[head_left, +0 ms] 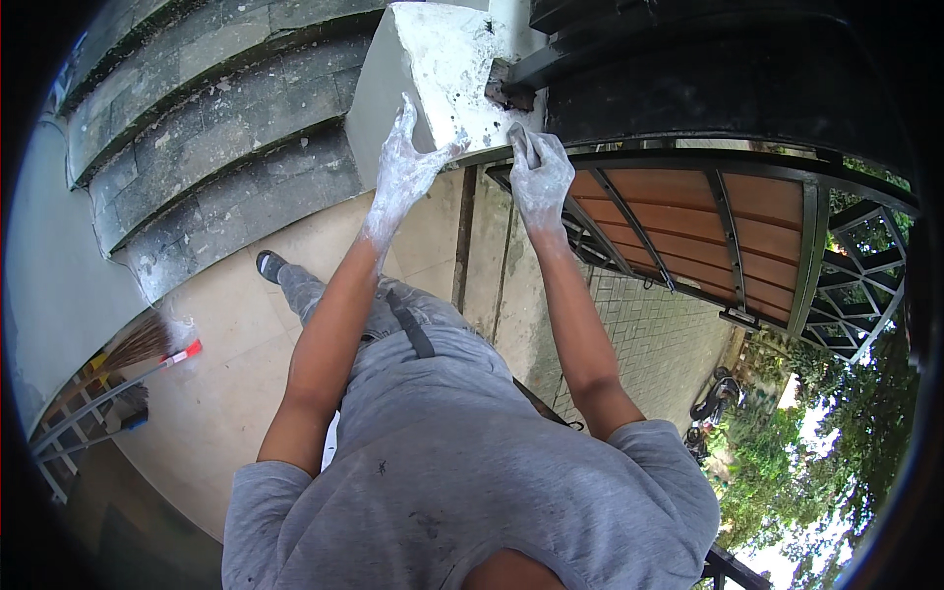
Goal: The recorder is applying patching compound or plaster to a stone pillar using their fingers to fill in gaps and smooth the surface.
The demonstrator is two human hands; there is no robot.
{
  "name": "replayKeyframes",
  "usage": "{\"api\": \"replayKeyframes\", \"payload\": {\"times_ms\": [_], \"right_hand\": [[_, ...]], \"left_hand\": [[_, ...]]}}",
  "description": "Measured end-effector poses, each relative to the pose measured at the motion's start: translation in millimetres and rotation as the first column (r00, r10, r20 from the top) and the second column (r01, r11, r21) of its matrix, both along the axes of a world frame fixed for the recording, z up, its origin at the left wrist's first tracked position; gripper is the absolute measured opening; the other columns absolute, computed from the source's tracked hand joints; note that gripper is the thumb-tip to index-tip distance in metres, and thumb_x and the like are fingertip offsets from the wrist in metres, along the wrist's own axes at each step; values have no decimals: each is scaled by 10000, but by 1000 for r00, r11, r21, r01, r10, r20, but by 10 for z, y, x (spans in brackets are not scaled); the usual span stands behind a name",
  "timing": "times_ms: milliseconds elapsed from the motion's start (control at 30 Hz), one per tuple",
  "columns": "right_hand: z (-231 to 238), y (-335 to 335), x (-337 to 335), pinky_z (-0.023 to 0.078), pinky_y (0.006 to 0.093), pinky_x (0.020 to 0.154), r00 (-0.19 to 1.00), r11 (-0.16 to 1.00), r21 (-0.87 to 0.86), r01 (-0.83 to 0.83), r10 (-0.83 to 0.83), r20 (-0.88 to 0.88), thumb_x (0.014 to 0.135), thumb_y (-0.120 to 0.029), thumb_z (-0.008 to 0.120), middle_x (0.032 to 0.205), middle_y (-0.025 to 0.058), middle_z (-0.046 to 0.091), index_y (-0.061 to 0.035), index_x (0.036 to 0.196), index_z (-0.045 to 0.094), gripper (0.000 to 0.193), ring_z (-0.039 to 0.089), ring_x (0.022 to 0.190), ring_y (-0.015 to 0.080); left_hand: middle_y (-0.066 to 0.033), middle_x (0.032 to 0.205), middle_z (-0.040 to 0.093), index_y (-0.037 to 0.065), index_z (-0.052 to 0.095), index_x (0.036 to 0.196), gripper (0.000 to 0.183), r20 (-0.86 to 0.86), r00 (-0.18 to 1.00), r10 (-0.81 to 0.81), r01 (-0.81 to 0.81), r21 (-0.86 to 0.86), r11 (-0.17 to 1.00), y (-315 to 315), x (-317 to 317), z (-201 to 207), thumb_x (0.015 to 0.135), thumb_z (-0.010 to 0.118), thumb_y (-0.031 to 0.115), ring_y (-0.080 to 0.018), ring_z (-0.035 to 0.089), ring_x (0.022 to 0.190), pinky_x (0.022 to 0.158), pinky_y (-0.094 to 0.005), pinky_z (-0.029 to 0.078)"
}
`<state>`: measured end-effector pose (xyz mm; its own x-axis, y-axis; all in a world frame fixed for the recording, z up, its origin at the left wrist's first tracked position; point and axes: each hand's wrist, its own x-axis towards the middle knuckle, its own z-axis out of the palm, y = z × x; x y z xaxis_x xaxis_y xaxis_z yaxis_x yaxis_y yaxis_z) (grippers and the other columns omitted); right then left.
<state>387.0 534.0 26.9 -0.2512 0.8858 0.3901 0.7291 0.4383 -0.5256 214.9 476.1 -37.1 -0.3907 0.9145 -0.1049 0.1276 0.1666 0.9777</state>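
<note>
Left hand (405, 169) spread, nothing seen in it, near the white pillar (447, 74); right hand (541, 183) curled beside it, contents unclear to me. I judged pillar hand-work underway; next touch called for light fingertips.

White residue (396, 175) coats your left hand (403, 165) and right hand (542, 181). Below them you wear a grey, dark-spotted short-sleeved shirt (472, 423), mottled grey trousers (305, 292), a dark strap (410, 326) and dark footwear (267, 264).
</note>
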Motion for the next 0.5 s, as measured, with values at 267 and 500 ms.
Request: {"api": "replayKeyframes", "payload": {"times_ms": [267,500], "right_hand": [[-11,13,-76,497,361,725,998,998,29,-61,60,28,804,-48,675,824,151,639,24,884,680,108,631,773,308],[30,107,-126,499,361,729,983,982,6,-186,186,5,818,-41,655,841,167,648,22,906,684,113,635,785,322]], "left_hand": [[-307,1448,320,-108,192,1435,1141,26,1000,-8,9,-28,1000,-10,-6,35,674,810,477,-363,319,1370,1124,-379,273],[-307,1442,330,-112,195,1433,1130,40,999,-7,9,-35,999,-17,-14,71,680,811,463,-363,325,1367,1123,-379,276]]}}
